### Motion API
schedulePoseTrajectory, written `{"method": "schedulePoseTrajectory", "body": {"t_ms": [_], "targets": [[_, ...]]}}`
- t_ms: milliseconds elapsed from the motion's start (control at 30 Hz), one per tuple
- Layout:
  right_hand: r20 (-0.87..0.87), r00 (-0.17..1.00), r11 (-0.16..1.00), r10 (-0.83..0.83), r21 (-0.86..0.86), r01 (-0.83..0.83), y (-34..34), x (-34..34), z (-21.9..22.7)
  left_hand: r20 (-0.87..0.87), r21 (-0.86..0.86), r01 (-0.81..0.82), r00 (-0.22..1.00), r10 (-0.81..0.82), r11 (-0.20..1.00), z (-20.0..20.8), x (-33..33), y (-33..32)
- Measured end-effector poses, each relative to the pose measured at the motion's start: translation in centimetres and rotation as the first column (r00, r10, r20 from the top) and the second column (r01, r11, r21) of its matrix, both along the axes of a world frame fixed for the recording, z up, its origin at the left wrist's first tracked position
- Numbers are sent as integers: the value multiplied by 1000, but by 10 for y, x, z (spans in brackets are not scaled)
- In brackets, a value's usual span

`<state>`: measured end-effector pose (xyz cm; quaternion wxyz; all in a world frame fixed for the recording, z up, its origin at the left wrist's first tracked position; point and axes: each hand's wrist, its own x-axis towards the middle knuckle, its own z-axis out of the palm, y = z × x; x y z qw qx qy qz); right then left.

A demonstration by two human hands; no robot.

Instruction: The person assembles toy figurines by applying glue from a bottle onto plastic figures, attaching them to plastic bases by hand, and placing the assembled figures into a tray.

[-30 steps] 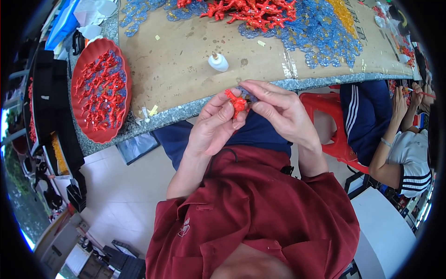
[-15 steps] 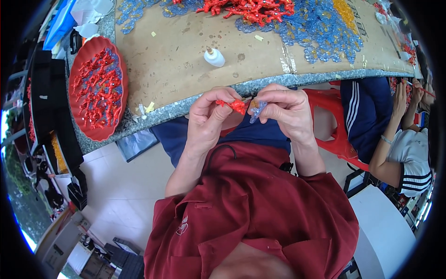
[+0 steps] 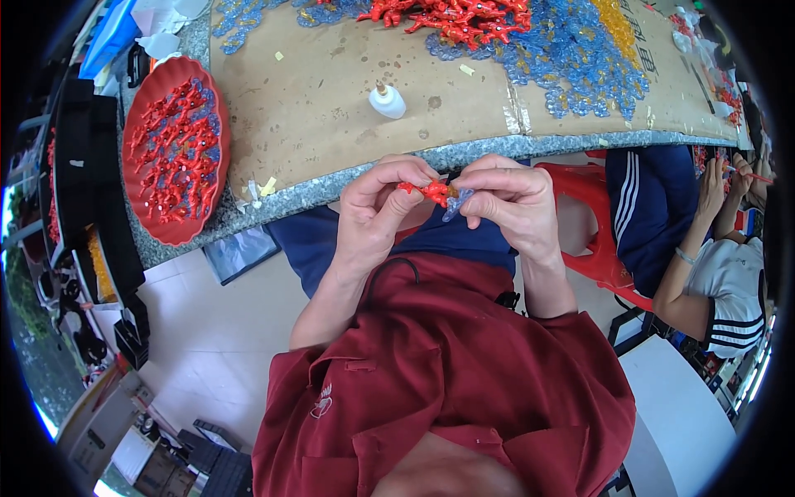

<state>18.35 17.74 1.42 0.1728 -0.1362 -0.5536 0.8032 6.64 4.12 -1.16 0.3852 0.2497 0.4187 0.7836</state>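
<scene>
Just in front of the table edge, my left hand (image 3: 377,203) pinches a small red plastic figure (image 3: 435,192). Opposite it, my right hand (image 3: 513,199) grips a clear bluish plastic piece (image 3: 455,205) between thumb and fingers. The two parts touch where they meet, with an amber-coloured bit at the joint. My fingers cover much of both. On the cardboard beyond my hands stands a white squeeze bottle (image 3: 387,101) with a narrow brownish tip.
A red scalloped tray (image 3: 220,178) at the left holds several red-and-blue figures. Farther back lie a heap of red figures (image 3: 464,18), clear blue pieces (image 3: 580,70) and yellow ones (image 3: 617,33). To my right, a person (image 3: 720,282) works beside a red stool (image 3: 592,248).
The red figure and the bluish piece have come together; a gap was between them before. My hands have closed in slightly, and the whole view has shifted a little.
</scene>
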Motion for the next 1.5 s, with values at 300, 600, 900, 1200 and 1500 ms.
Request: {"method": "schedulePoseTrajectory", "body": {"t_ms": [300, 600, 900, 1200, 1500], "targets": [[-70, 985, 791, -159, 587, 169, -14, 4, 14, -78, -61, -17, 997, 12, 998, 4, 0, 1], [-144, 948, 827, -285, 464, 319, -32, 4, 7, -266, 68, -34, 963, 51, 997, -3, 0, 4], [-277, 928, 649, -248, 664, 371, -28, 5, 4, -78, 247, 39, 997, -20, 968, -12, -3, 11], [-347, 926, 716, -151, 607, 345, -25, 9, -6, -360, 136, 195, 923, -135, 971, 2, -12, 7], [-287, 944, 812, -160, 505, 291, -24, -1, -11, -470, -55, 30, 881, -52, 998, 19, -12, 0]]}}
